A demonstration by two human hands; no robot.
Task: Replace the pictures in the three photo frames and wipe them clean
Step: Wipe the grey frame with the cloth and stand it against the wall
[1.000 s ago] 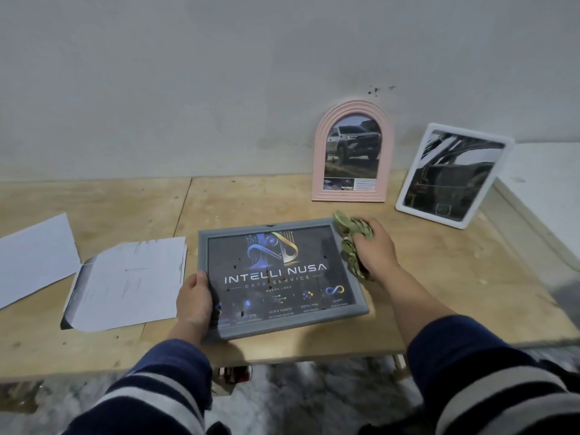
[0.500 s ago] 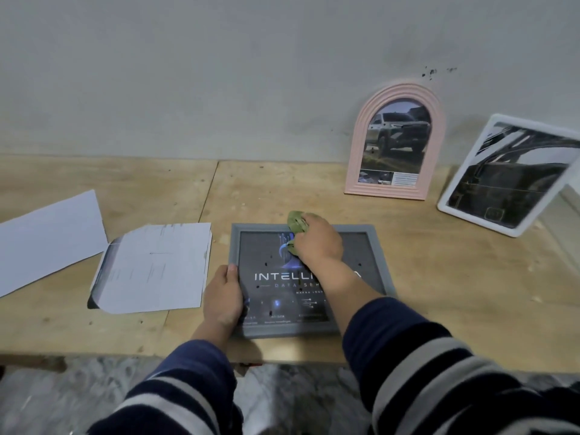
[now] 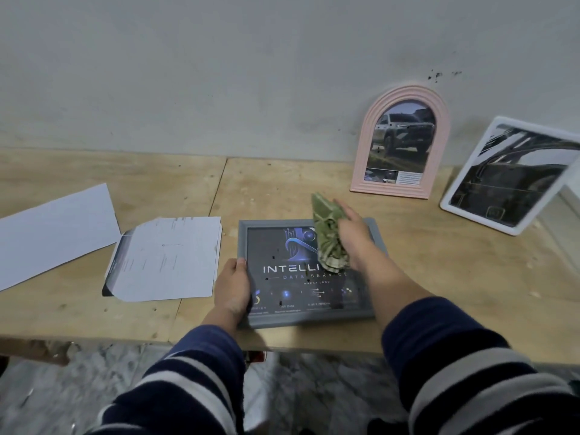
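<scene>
A: Grey frame point(image 3: 306, 320)?
B: Laid flat at the front of the surface point(image 3: 455, 277), left edge gripped by the left hand point(image 3: 233, 288).
A: Right hand point(image 3: 354, 238)?
B: Green cloth point(image 3: 328, 238) is clutched, pressed on the glass.

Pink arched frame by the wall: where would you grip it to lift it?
Probably the pink frame by its straight side rails, low down, coming from the front. It stands leaning on the wall, so the back is closed off, and the arched top gives less purchase.
</scene>
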